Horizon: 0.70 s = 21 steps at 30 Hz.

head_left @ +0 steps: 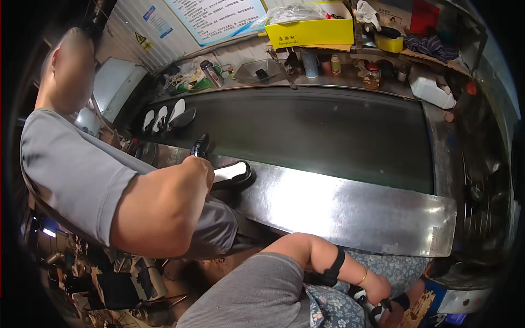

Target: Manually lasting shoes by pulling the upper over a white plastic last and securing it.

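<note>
My left hand [377, 288], with a bracelet and a black strap on its arm, is low at the right, closed over a black-and-white shoe [363, 298]. Just beside it my right hand [391, 316] is partly visible near the lower edge, with a black strap at its wrist; its fingers are mostly hidden. The shoe is largely covered by my hands, above a floral cloth [342, 306] on my lap. At the left, a co-worker's hand [199, 167] is by a black shoe with a white sole [232, 173]. Another black shoe [200, 145] is near that hand.
A shiny metal ledge [350, 205] runs between me and a wide dark conveyor belt [328, 131]. Several white-soled shoes [177, 111] lie at the belt's left end. Behind it stand a thermos [211, 74], a yellow box [309, 35] and a white jug [432, 87].
</note>
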### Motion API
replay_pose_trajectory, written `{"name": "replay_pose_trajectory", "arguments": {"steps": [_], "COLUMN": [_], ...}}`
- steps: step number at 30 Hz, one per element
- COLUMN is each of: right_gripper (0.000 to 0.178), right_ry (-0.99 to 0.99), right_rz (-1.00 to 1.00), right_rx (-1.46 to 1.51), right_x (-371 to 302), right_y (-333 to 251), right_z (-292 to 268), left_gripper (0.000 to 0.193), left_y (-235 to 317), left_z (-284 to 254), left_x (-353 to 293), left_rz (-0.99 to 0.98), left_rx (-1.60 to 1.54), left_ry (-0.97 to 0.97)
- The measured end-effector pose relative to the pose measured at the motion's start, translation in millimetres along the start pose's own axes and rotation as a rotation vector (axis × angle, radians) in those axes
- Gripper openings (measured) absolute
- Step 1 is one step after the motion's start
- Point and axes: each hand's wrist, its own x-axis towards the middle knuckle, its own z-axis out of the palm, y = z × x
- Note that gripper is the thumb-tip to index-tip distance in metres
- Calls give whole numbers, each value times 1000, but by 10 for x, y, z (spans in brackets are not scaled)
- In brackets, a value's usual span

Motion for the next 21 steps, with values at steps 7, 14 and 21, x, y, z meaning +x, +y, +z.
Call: {"name": "replay_pose_trajectory", "arguments": {"steps": [7,14,21], "right_gripper": [44,44,43], "right_ry": [53,115,61], "right_rz": [-85,-147,-133], "right_rx": [-96,-39,-20], "right_x": [-41,-133,-20], "right_y": [175,510,352], "right_z": [78,219,166], "left_gripper": [41,41,41], "left_y": [93,89,68], "left_z": [-135,-132,-158], "left_x": [-45,29,-28], "left_rz": [8,-22,-5], "left_rx": [9,8,-4], "left_ry": [-17,-48,-30]}}
